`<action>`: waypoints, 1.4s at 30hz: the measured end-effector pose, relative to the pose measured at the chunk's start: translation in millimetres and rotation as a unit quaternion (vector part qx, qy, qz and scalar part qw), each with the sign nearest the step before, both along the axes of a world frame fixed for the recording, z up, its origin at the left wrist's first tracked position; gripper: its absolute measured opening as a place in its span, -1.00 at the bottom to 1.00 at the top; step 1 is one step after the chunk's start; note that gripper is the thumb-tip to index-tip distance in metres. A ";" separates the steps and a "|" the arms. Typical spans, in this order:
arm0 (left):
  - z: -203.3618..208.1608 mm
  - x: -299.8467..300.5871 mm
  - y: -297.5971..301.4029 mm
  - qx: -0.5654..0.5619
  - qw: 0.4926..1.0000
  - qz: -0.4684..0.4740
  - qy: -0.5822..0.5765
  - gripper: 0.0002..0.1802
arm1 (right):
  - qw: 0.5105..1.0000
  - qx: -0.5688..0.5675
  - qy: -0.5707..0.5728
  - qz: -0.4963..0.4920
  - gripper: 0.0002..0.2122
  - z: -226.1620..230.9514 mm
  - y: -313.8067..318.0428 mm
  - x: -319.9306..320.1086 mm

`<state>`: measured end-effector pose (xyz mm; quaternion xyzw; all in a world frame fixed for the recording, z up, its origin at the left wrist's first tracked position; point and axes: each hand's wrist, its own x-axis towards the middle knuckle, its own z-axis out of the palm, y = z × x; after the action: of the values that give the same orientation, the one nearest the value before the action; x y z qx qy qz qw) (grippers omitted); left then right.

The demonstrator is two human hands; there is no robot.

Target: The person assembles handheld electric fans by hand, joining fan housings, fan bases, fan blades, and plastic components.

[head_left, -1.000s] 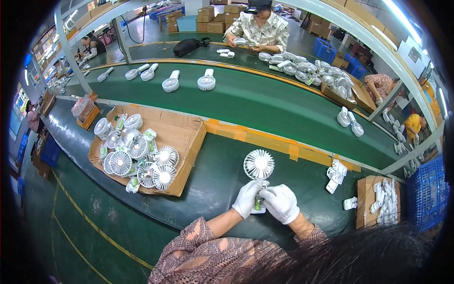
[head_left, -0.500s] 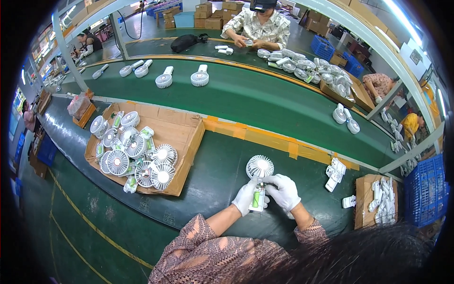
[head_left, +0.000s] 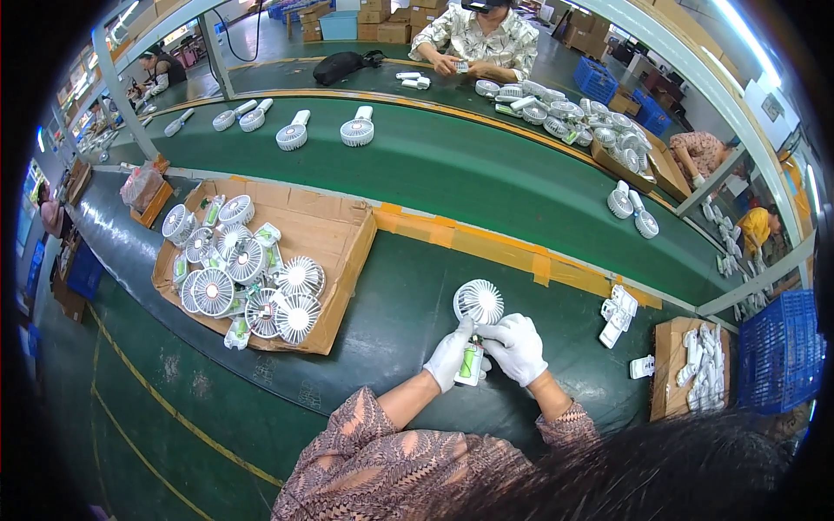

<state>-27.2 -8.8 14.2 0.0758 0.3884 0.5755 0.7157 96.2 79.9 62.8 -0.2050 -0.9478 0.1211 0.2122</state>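
Note:
A small white handheld fan [head_left: 479, 302] is between my gloved hands, its round slatted head pointing away from me. Its handle lies open toward me and shows a green battery [head_left: 470, 359] inside. My left hand [head_left: 448, 354] is closed round the handle's left side, thumb near the neck. From the right, my right hand [head_left: 516, 349] has its fingers bent and pinched at the neck, just below the fan head. Whatever small part lies under those fingertips is hidden.
A cardboard tray [head_left: 347, 286] of several open fans stands left. White handle covers [head_left: 618, 314] lie right, near a cardboard box [head_left: 669, 373] of white parts and a blue crate [head_left: 779, 352]. Beyond runs a green conveyor [head_left: 417, 174] bearing fans; a person [head_left: 479, 39] works across it.
Both hands stay at the fan's neck, the right one shifting slightly. Fans on the conveyor's left part have moved a little left.

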 end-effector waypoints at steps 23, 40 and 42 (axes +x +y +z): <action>-15.2 -2.9 5.8 0.038 0.992 0.062 -0.103 -0.67 | 0.935 -0.024 0.020 -0.353 -0.69 15.3 72.0 118.8; -31.1 -1.8 8.7 0.096 0.978 0.045 -0.182 -0.73 | 0.984 -0.163 0.057 -0.053 -0.81 -16.2 -11.8 14.1; -28.3 -0.1 8.8 0.090 0.978 0.051 -0.179 -0.74 | 0.974 -0.207 0.077 -0.048 -0.81 -21.8 -11.9 18.0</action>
<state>-27.3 0.0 -14.1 0.0155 0.2043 0.6480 0.7336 114.2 68.0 40.9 -0.2799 -0.8721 0.3196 0.2427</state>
